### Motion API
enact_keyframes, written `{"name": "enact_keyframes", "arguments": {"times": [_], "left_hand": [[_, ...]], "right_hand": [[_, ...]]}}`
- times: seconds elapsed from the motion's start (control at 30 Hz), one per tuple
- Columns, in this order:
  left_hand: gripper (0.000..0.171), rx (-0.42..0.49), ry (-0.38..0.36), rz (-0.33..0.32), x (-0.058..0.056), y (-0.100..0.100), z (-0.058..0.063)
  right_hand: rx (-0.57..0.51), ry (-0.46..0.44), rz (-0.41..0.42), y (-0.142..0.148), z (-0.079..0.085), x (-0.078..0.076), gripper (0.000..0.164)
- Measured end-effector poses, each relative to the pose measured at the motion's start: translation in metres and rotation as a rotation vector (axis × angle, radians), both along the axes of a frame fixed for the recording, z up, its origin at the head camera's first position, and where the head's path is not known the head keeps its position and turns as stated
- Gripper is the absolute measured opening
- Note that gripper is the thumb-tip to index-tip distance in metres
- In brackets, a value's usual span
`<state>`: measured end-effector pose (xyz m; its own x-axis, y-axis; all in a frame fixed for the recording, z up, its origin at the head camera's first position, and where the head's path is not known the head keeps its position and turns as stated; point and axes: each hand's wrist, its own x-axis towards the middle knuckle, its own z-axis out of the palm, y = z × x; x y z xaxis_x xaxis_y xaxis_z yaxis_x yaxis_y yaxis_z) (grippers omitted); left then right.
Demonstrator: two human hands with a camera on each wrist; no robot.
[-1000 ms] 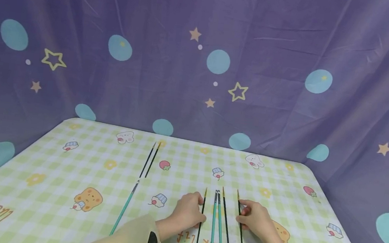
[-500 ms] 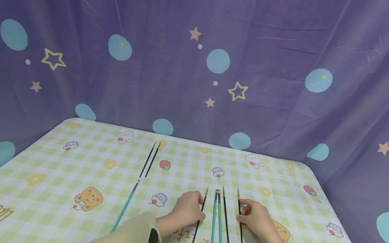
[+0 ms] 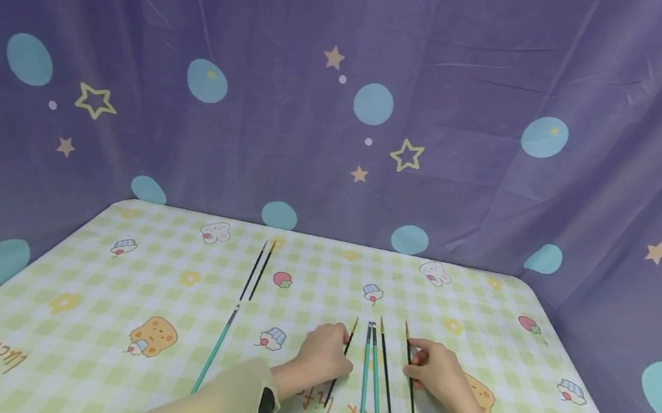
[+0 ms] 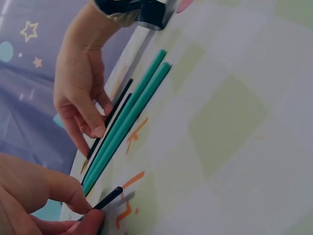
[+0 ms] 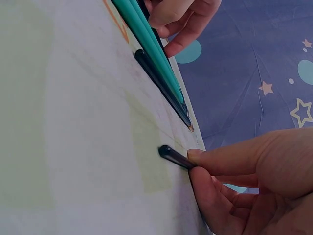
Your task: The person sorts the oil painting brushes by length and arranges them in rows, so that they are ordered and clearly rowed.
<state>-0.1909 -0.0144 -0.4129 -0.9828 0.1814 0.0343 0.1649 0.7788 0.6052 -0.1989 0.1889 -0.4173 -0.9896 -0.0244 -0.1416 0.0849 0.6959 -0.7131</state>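
My left hand (image 3: pixel 323 355) pinches a thin black paintbrush (image 3: pixel 330 396) with a golden tip; the brush slants, its handle end toward the lower left. In the left wrist view thumb and finger close on the black handle (image 4: pixel 107 199). To the right, my right hand (image 3: pixel 437 371) pinches a second black paintbrush (image 3: pixel 411 402), whose rounded handle end (image 5: pixel 171 154) juts from between thumb and fingertip in the right wrist view. Between the hands lie two teal paintbrushes (image 3: pixel 363 396) and another black paintbrush (image 3: pixel 386 372), side by side on the cloth.
Two black paintbrushes (image 3: pixel 261 274) lie at the back left, with one teal paintbrush (image 3: pixel 215 351) nearer the front. A green checked tablecloth (image 3: pixel 322 274) covers the table. Behind it hangs a purple curtain (image 3: pixel 281 104) with stars and dots.
The brush in my left hand has turned from nearly upright to slanted, its handle end swinging left and its tip moving slightly right. The right hand stays in place with its brush.
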Motion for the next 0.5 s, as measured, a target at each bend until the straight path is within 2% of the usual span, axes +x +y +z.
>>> {"name": "enact_keyframes", "arguments": {"times": [0.23, 0.37, 0.5], "left_hand": [[0.027, 0.124, -0.148, 0.053, -0.004, -0.005, 0.0], [0.026, 0.156, -0.169, 0.079, -0.005, -0.008, 0.001], [0.027, 0.199, -0.163, 0.058, -0.005, -0.011, -0.001]], "right_hand": [[0.008, -0.001, -0.002, 0.0, 0.001, 0.0, 0.053], [0.01, 0.002, -0.002, 0.0, 0.001, 0.0, 0.053], [0.012, 0.006, -0.006, 0.001, 0.0, -0.001, 0.053]]}}
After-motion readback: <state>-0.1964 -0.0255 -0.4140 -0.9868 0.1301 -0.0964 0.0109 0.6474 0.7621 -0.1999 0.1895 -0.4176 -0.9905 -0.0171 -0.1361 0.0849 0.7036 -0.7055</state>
